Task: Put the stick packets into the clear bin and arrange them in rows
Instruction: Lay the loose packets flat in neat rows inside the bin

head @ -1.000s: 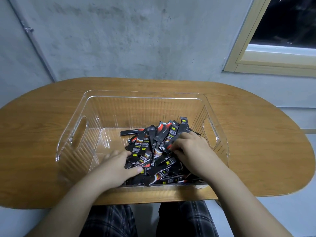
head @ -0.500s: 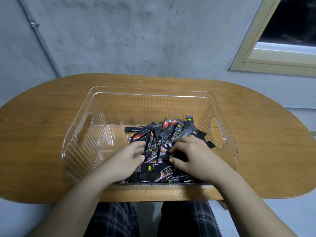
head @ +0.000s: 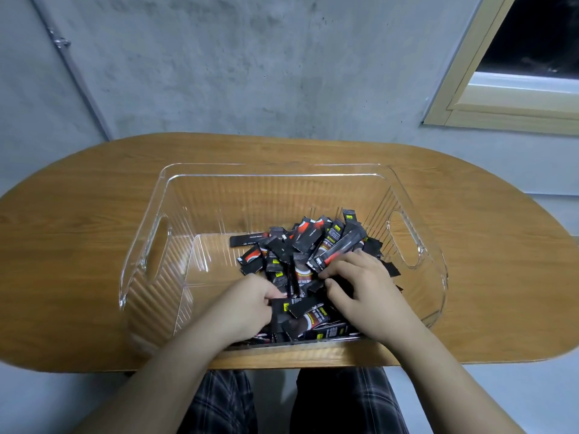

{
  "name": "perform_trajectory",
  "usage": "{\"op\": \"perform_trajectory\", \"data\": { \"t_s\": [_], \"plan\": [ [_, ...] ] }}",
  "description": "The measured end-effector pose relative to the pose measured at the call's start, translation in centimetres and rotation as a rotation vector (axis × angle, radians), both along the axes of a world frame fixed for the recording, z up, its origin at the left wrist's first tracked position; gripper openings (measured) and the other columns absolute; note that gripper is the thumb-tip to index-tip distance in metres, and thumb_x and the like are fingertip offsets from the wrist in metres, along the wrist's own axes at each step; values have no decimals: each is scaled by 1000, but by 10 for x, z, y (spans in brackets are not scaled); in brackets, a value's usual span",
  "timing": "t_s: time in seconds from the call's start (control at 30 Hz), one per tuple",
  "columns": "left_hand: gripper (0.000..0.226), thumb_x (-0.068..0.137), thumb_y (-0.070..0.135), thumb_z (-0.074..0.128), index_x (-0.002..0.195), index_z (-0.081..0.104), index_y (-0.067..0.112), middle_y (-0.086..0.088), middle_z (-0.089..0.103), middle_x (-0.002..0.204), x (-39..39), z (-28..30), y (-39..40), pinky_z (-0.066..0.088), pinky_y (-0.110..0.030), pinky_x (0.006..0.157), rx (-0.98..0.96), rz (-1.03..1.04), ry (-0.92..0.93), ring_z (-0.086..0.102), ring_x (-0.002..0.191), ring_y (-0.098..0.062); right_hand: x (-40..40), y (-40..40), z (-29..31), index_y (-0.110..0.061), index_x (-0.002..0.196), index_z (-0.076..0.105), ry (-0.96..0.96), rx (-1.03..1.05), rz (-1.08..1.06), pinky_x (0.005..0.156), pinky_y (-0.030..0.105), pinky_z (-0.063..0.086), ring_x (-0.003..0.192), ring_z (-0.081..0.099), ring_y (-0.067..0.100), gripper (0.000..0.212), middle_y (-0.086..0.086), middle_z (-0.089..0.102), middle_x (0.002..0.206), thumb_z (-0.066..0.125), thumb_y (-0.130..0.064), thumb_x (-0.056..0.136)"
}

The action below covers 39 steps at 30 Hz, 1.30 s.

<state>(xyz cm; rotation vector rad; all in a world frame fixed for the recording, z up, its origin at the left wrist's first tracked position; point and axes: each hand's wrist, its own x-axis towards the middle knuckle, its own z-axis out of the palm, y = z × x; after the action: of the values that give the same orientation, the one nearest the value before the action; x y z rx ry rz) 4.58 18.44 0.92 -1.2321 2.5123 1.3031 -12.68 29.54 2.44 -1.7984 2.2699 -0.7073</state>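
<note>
A clear ribbed bin (head: 188, 195) with cut-out handles stands on the wooden table. Several black stick packets (head: 300, 242) with red and yellow marks lie in a loose heap in its right half; the left half of the floor is bare. Both hands are inside the bin at the near side of the heap. My left hand (head: 244, 305) grips a few packets at its fingertips. My right hand (head: 360, 283) has curled fingers and thumb pinching packets at the heap's right side. The packets under both hands are hidden.
The oval wooden table (head: 488, 245) is bounded by a grey concrete wall behind it. A window frame (head: 488, 101) sits at the upper right. My knees in plaid trousers (head: 225, 405) show below the near table edge.
My left hand has drawn back toward the near wall of the bin with packets in its fingers. My right hand has stayed at the heap's right side. Packets in the heap have shifted slightly.
</note>
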Motion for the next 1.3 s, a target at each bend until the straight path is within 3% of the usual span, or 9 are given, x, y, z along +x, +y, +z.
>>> {"op": "perform_trajectory", "data": {
  "t_s": [0.1,0.17,0.3,0.43,0.57,0.73,0.9,1.07,1.3],
  "plan": [
    [41,94,2,43,109,69,29,11,53,69,-3,7,5,32,-12,45,-25,-97,30,46,47,0,-1,0,-1,-22,91,72,-15,-33,-14,95,32,34,96,55,19,41,-10,63,95,37,-42,82],
    [38,96,4,43,113,68,27,13,52,89,2,13,3,40,-10,68,-83,-115,55,58,80,-2,-1,0,0,-22,91,72,-11,-40,-15,92,29,32,95,55,19,41,-10,63,94,37,-42,82],
    [25,98,16,43,114,61,23,6,49,114,7,14,-21,42,-26,87,-298,293,81,55,103,-14,0,0,0,-22,92,72,-7,-50,-10,89,28,32,94,54,17,42,-11,63,94,37,-42,82],
    [56,100,39,34,148,22,16,-9,23,154,-19,8,-49,17,-45,116,-200,312,-101,17,143,-31,0,0,0,-22,92,72,-6,-52,-8,88,28,32,94,53,16,43,-12,63,94,36,-43,81],
    [51,102,36,30,149,22,19,-4,24,155,-44,3,-55,21,-38,114,-127,156,-62,22,142,-26,-1,0,-1,-23,91,72,-14,-69,-11,88,27,31,95,52,15,43,-12,61,93,36,-44,80],
    [29,100,16,33,116,58,13,-10,61,108,-57,2,-42,37,-29,77,72,169,172,51,87,-17,-3,0,-4,-23,93,73,-74,-108,-19,92,25,31,101,43,5,44,-14,53,99,38,-46,80],
    [42,102,20,40,142,38,9,-3,39,147,-55,12,-31,22,-36,113,316,291,360,33,137,-19,-6,-1,-5,-20,92,73,-133,-146,-32,96,22,28,107,36,1,32,-11,49,105,48,-38,82],
    [65,86,60,49,140,40,25,11,40,143,-55,11,-26,26,-37,109,326,267,408,36,131,-11,-5,1,-4,-21,85,69,-153,-165,-18,97,8,20,117,37,0,40,-13,50,118,41,-50,84],
    [54,96,34,51,144,33,18,7,44,142,-52,8,-26,30,-27,105,114,149,317,42,130,-13,-7,-32,32,-15,103,60,75,-162,-44,83,30,38,96,47,17,16,-3,56,96,50,-24,94]
  ]
}}
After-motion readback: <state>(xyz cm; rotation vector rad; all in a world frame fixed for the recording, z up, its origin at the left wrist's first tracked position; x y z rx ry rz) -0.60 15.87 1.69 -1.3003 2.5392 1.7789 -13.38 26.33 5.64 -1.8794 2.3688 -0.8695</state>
